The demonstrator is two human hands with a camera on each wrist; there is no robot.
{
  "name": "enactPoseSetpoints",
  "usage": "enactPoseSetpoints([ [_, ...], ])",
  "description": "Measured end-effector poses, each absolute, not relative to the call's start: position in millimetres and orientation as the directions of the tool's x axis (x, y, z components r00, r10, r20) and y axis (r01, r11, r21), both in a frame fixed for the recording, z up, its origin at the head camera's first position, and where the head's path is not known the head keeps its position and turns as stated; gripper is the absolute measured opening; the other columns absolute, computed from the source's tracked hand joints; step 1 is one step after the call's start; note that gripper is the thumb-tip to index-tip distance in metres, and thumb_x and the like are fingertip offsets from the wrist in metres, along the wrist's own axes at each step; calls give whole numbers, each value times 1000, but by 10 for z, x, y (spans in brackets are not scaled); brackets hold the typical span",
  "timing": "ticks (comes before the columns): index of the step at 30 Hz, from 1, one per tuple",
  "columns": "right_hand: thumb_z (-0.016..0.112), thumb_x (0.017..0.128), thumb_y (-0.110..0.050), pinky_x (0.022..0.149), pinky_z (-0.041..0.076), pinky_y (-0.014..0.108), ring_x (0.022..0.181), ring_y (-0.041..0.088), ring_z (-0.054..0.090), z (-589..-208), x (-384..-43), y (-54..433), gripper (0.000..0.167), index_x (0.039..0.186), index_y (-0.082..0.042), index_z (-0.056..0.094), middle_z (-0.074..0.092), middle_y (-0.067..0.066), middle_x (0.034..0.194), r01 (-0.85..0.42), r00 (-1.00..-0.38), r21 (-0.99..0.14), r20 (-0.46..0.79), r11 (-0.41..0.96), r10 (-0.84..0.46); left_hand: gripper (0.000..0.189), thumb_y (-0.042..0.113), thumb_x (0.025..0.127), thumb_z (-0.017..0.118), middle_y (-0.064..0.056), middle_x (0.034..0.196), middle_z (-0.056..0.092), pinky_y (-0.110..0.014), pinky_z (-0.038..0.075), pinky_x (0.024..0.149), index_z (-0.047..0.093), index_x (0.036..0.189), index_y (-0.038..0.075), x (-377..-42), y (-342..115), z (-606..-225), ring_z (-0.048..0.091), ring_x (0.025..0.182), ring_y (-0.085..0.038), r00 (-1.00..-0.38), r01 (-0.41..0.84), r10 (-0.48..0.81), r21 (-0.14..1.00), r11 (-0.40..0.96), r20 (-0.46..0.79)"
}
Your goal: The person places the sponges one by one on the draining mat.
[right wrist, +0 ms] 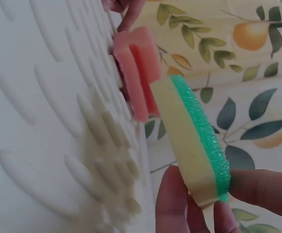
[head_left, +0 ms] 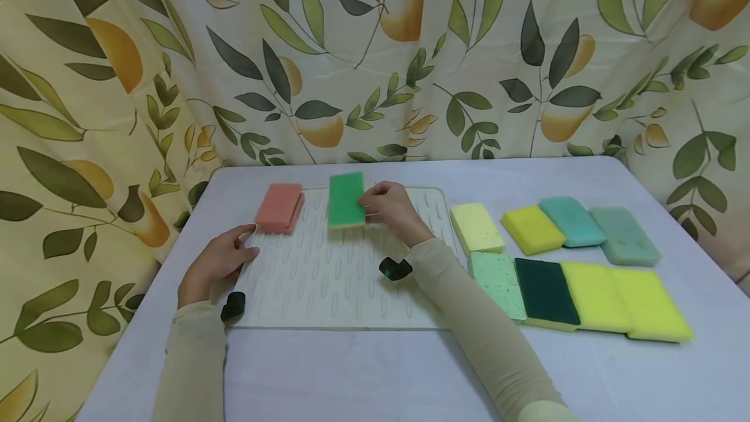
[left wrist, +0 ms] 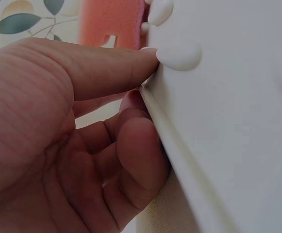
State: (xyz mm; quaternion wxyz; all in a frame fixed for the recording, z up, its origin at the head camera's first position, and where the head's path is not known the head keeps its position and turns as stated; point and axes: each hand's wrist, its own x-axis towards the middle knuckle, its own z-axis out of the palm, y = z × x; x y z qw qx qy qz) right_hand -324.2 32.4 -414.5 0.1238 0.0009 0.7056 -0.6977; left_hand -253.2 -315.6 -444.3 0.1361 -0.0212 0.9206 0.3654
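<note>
My right hand (head_left: pixel 394 210) pinches a sponge (head_left: pixel 346 199) by its right side, with its green scouring face up and a pale yellow body below. In the right wrist view the sponge (right wrist: pixel 191 141) is held above the ridges of a white ridged mat (head_left: pixel 305 285), its shadow falling there. My left hand (head_left: pixel 217 262) grips the mat's left edge, thumb on top and fingers curled beneath, as the left wrist view shows. Just beyond the left hand, a pink sponge (head_left: pixel 280 206) with a slit along its side sits at the mat's far left corner.
Right of the mat lie a pale yellow sponge (head_left: pixel 476 228), a yellow one (head_left: pixel 532 229), teal ones (head_left: pixel 571 220), a speckled green one (head_left: pixel 498 285), a dark green scouring sponge (head_left: pixel 546 293) and two bright yellow sponges (head_left: pixel 597 297). A patterned curtain (head_left: pixel 375 103) hangs behind the table.
</note>
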Motion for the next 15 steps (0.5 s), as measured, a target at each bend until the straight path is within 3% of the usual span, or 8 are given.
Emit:
enactPoseSetpoints([
  [15,68,99,1,81,63,38,78,21,71,-4268,-3169,35,10,106,5,63,66,15,103,182,-955,-983,-171,-23,-244,66,19,107,64,-14,92,53,-37,49,67,36,162,-4,-2525,-3149,-4415,56,67,-23,-965,-110,81,663,741,-250],
])
